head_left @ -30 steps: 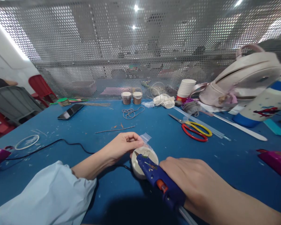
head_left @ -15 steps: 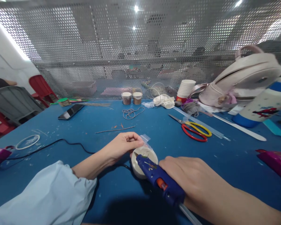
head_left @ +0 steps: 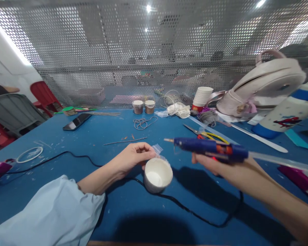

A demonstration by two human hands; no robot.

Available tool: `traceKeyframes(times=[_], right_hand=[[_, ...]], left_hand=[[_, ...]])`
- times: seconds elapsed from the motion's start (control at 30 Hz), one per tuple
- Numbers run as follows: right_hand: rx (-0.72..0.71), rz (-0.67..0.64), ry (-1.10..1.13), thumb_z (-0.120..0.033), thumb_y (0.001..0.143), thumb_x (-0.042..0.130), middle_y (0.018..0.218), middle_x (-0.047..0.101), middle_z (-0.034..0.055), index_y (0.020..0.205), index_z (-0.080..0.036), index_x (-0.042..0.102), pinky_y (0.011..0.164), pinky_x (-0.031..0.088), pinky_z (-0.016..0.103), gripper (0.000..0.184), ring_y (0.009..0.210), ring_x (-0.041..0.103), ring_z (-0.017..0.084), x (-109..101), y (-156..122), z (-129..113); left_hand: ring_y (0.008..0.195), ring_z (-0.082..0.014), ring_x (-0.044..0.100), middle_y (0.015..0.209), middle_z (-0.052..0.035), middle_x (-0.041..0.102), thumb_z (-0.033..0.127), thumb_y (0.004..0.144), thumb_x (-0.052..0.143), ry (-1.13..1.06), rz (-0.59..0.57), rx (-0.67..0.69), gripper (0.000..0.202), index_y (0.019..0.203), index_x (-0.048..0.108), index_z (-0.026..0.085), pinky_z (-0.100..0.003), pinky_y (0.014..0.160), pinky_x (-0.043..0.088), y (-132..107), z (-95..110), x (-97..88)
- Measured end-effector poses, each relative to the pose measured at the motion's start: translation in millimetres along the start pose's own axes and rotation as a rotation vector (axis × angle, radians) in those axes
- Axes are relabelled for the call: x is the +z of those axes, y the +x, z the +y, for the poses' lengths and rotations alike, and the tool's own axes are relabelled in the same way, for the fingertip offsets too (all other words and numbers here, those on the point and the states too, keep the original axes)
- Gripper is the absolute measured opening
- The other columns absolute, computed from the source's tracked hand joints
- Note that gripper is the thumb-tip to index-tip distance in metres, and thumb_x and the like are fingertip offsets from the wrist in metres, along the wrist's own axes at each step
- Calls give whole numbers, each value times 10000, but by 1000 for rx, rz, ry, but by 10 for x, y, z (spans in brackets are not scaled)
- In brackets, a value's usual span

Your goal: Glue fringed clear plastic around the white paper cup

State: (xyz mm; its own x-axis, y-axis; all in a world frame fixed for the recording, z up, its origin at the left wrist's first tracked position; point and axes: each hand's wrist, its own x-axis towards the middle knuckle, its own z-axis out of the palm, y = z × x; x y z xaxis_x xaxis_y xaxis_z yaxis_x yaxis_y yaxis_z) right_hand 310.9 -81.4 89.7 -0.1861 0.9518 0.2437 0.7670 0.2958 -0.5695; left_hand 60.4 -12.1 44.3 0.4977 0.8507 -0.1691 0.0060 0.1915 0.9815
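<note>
A small, short paper cup stands on the blue table, its white inside facing me. At its far left rim my left hand is closed in a pinch on a translucent ribbed ribbon, which sticks out past the fingertips and runs along the rim. Some of those fingers are hidden behind the cup. To the right, my right hand grips a blue hot glue gun with its nozzle pointing left, above the table and apart from the cup. A clear glue stick protrudes from the gun's back.
The gun's black cord loops in front of the cup. Scissors lie partly behind the gun. Farther back are grey cord, two small cups, stacked paper cups, a phone, a bag and a bottle.
My right hand has lifted the glue gun away from the cup to the right, turning it nearly level. The cup's inside now shows. My left hand has stayed at the rim.
</note>
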Motion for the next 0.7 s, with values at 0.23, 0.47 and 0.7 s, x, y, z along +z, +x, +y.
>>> traceKeyframes(times=[0.23,0.47,0.7], right_hand=[[255,29,141,-529,823,485,567,564,13,788,-146,675,448,355,240,429,506,515,144,366,473,471],[182,31,-3,-437,800,486,629,601,22,728,-168,623,528,386,269,311,601,549,191,564,609,597],[154,22,-205,-464,828,498,782,658,78,760,-182,618,656,429,310,314,766,610,245,354,284,661]], left_hand=[[845,-164,600,976,-76,696,335,720,732,109,45,58,211,809,670,154,-273,718,431,-162,37,-43],[938,-202,609,996,-78,705,316,715,733,111,78,76,196,831,685,166,-345,867,429,-233,-5,-67],[864,-183,612,940,-69,708,323,712,735,105,96,80,201,831,685,170,-340,847,437,-217,-27,-63]])
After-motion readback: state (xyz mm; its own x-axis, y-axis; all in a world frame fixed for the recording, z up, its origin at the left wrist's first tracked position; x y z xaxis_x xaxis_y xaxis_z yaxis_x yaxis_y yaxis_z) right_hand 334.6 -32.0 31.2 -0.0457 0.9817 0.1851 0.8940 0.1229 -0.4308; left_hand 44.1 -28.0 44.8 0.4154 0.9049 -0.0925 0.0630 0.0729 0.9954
